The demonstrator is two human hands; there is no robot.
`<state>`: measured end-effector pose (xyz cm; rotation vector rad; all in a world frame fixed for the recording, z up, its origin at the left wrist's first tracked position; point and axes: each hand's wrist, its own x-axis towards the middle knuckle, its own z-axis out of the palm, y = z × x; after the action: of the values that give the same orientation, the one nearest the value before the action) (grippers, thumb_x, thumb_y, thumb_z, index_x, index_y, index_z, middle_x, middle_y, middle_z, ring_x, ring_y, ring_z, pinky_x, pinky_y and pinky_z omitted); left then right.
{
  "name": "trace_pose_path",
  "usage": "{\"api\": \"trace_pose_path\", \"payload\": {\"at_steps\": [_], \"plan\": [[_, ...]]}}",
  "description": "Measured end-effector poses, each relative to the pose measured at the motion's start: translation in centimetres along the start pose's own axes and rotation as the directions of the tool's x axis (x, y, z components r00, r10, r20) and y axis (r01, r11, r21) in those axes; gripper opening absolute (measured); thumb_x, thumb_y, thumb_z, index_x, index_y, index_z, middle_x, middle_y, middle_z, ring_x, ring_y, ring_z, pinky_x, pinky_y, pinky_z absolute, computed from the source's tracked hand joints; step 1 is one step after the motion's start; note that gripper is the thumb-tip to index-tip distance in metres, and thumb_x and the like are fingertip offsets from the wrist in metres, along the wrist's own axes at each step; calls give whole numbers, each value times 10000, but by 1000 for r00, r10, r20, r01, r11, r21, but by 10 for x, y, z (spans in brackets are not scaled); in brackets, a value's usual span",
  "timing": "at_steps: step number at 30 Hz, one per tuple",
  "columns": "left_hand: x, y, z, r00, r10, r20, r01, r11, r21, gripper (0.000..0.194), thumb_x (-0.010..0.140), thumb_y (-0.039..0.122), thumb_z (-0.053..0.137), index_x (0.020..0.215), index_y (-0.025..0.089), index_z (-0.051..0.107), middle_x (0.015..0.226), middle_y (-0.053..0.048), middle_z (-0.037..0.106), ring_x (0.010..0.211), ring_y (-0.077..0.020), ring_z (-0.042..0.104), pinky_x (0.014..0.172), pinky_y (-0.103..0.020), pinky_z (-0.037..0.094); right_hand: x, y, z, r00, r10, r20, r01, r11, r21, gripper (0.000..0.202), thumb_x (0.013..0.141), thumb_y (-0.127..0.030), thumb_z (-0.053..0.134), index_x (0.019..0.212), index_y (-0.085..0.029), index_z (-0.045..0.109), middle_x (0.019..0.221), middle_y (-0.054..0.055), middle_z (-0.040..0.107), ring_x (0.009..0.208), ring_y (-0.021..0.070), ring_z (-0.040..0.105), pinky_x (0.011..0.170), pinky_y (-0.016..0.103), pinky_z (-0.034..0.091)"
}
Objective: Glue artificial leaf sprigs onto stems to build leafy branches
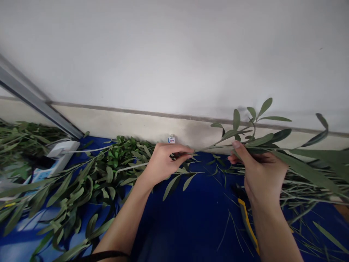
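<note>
My left hand (166,160) pinches the thin stem end of a leafy branch (234,134) near the middle of the view. Farther right, my right hand (259,171) is closed on the same branch, thumb on top. Narrow green leaves spread above and to the right of that hand. Below my left hand, a few leaves (171,187) lie over the blue table surface (188,225). A yellow-handled tool (248,227) rests on the table beside my right wrist, its upper end partly hidden.
Leafy branches (71,196) are heaped at the left, near a white power strip (58,156). Cut stems (308,189) lie piled at the right. A wall (163,54) stands behind the table, with a metal post (40,105) at left.
</note>
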<state>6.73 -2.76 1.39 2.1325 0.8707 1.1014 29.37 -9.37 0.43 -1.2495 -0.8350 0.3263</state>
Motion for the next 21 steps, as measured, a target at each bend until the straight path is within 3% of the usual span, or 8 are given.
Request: {"api": "trace_pose_path", "payload": {"at_steps": [2,4,7,9,11,15,18,21], "plan": [[0,-1,0,999,-23,25,24,1000,-8,118,861,142,773,921,222,836,835,-14,822,680,-149,747,619,-235,586,3,-2,-4,995,97,18,-95,993,-76,250,729,-429,925,710,-221,787,617,54,753,467,233,707,409,330,589],[0,-1,0,997,-55,45,57,998,-29,108,863,153,772,929,214,832,828,-21,820,673,-155,750,614,-238,589,6,-7,-11,961,235,143,-209,962,-176,405,765,-582,854,666,-197,778,595,83,744,447,233,707,372,296,569],[0,-3,0,991,-106,85,114,989,-98,99,868,158,761,934,195,824,847,-37,822,699,-168,768,622,-239,604,7,-23,-26,798,433,420,-304,890,-341,605,813,-736,719,617,-166,765,519,107,700,412,225,689,352,263,555],[-1,-3,1,982,-129,140,149,979,-142,127,864,148,758,968,186,819,856,-44,823,713,-174,774,628,-240,610,5,-39,-36,714,455,532,-263,879,-399,601,819,-731,718,635,-162,776,497,101,685,403,212,680,364,243,562],[-1,-3,3,963,-146,226,185,969,-165,177,855,139,763,1019,181,814,856,-46,823,727,-176,775,641,-241,611,-1,-57,-42,717,358,599,-151,918,-368,548,865,-685,701,675,-179,787,526,89,697,410,196,678,386,232,575],[-2,-6,11,895,-142,422,222,964,-147,168,849,129,759,999,180,817,908,-52,823,816,-180,770,745,-257,608,-15,-85,-41,806,87,585,96,957,-274,386,928,-543,697,720,-232,794,556,58,709,450,187,697,391,207,567],[-3,-12,19,809,-161,566,288,947,-143,141,861,194,763,991,154,797,920,-70,808,837,-183,755,779,-267,594,-19,-82,-29,821,63,567,89,967,-237,355,947,-488,694,720,-229,780,580,51,723,465,173,697,418,206,570],[-6,-20,27,698,-197,689,367,924,-107,129,853,181,749,970,132,771,830,-63,789,728,-162,735,691,-242,571,-14,-56,-14,819,121,561,3,977,-215,340,937,-487,711,761,-203,774,612,47,732,509,166,702,490,229,588]]}}
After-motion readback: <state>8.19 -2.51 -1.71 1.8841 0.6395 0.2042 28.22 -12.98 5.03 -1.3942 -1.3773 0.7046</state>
